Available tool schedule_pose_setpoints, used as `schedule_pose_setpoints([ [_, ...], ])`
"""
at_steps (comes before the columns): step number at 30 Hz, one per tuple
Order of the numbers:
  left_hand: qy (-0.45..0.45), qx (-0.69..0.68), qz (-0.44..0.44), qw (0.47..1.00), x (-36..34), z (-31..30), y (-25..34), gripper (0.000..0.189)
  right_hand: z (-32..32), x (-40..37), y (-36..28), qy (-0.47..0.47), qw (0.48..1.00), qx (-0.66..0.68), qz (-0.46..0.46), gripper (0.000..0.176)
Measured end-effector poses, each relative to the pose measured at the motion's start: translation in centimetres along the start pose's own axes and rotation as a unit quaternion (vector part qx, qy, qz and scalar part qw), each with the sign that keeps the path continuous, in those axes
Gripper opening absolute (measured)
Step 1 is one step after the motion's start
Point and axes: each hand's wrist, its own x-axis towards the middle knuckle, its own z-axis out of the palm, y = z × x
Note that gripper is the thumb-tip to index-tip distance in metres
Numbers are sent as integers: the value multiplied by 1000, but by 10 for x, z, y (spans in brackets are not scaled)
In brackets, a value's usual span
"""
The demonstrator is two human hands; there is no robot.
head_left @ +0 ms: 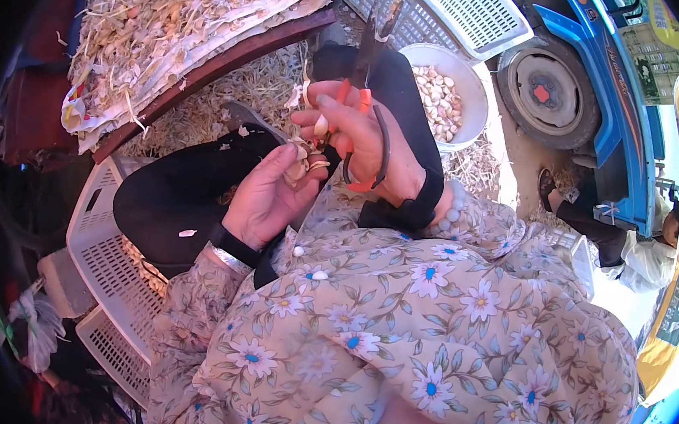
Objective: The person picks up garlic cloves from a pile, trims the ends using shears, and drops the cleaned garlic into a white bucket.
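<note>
My left hand (268,198) is closed around garlic cloves (299,168) in papery skin, held at its fingertips over my lap. Just right of it, my right hand (381,155) grips what looks like a pair of shears (381,139), with dark handle loops and orange parts. A worn, dark blade-like piece (370,45) points away above that hand; how it joins the handles is hidden. A pale garlic clove (320,126) shows by the right fingers, which nearly meet the left ones.
Garlic cloves fill a white bucket (478,103) beyond my right knee. Dry skins and stalks cover a raised surface (202,30) at upper left and the ground. Plastic crates (112,224) stand left and at the top. A blue vehicle (608,90) and another person's foot (547,190) are at right.
</note>
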Motion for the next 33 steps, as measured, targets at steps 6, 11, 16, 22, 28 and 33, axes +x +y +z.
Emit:
schedule_pose_setpoints([
  [6, -60, -105, 28, 992, 4, 2, 2, 25, 11, -8, 12, -147, 948, -207, -193, 38],
  [11, -93, -50, 8, 994, 4, -19, 8, 21, 4, 4, 18, -11, 961, -184, -206, 34],
  [16, -4, 305, 135, 943, -10, -1, 3, 17, -16, 14, 10, -14, 928, -355, -110, 27],
  [22, 28, 464, 173, 868, -19, 6, 10, 15, -14, 5, 0, -170, 928, -326, -64, 18],
  [28, 7, 544, 241, 804, -16, -6, -2, 20, -10, 1, -8, -200, 874, -434, -89, 17],
  [33, 36, 352, 138, 925, -24, 3, 5, 13, -5, -10, -15, -109, 860, -467, -177, 15],
])
